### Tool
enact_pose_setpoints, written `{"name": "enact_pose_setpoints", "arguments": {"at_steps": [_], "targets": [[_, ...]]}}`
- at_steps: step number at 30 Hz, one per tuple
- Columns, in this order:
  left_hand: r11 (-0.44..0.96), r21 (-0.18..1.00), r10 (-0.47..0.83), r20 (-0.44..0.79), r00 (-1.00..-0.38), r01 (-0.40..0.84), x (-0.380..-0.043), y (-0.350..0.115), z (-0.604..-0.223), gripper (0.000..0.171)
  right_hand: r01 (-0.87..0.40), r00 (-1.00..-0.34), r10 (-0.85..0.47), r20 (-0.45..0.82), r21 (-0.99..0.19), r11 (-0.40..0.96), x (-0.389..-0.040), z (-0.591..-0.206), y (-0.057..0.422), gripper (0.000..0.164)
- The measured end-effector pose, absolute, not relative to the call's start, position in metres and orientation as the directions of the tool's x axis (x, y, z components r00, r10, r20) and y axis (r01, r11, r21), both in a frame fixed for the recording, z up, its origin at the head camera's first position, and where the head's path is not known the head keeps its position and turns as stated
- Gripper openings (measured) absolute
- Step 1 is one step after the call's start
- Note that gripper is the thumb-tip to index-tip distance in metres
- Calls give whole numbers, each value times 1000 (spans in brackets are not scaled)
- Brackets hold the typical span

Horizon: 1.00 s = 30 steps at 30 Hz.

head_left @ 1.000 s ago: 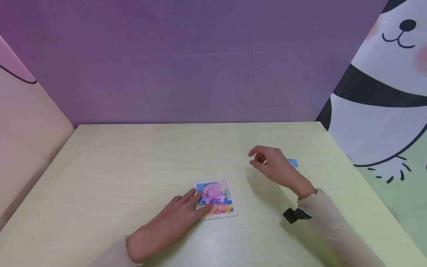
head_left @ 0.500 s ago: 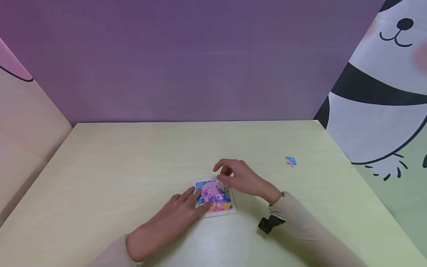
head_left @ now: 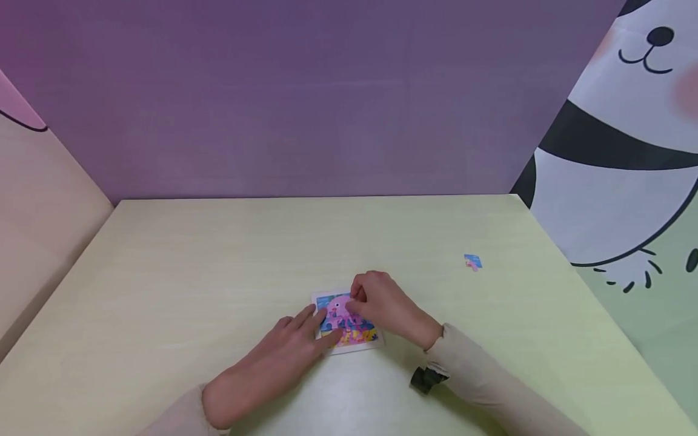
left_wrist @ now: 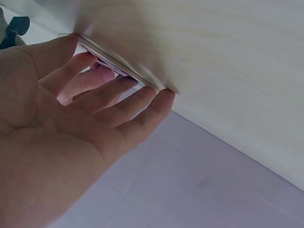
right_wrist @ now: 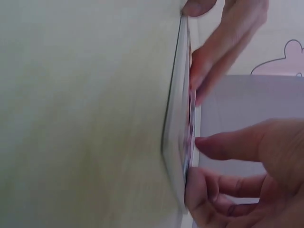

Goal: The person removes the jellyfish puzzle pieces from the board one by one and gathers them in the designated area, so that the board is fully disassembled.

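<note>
A small square jigsaw puzzle [head_left: 354, 340] in a white frame, with a pink octopus picture, lies on the table. My left hand [head_left: 272, 357] rests on its left side, fingers spread and fairly straight. In the left wrist view, the fingertips of my left hand [left_wrist: 90, 114] touch along the frame's edge. My right hand [head_left: 389, 306] is at the upper right part of the puzzle, fingers bent, hiding that corner. The right wrist view shows the thumb and a curled finger of my right hand [right_wrist: 237, 175] close against the puzzle [right_wrist: 175, 128]; whether they pinch a piece is hidden.
One loose blue and pink puzzle piece [head_left: 472, 261] lies farther back on the right of the pale table [head_left: 218, 254]. A purple wall [head_left: 327, 121] stands behind the table, with a panda picture [head_left: 616, 200] on the right side.
My right hand has moved left from near the loose piece to the puzzle's upper right corner, its fingers drawing closer together. My left hand has stayed on the puzzle.
</note>
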State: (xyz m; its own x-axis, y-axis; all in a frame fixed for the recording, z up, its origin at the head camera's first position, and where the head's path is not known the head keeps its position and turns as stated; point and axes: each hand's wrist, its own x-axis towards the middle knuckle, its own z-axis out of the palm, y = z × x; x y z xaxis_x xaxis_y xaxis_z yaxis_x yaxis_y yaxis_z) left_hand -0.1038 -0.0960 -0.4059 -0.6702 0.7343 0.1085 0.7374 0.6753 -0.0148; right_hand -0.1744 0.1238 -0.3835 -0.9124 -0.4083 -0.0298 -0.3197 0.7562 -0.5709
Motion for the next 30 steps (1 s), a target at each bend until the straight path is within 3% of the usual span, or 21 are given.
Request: {"name": "enact_pose_setpoints", "arguments": {"at_steps": [15, 30], "targets": [[723, -20, 687, 126, -716, 691, -97, -87, -412, 47, -305, -915, -399, -55, -552, 776, -171, -385, 125, 18], [721, -1, 681, 185, -709, 693, -99, -88, -410, 43, -389, -866, -500, -5, -621, 680, -177, -386, 131, 21]]}}
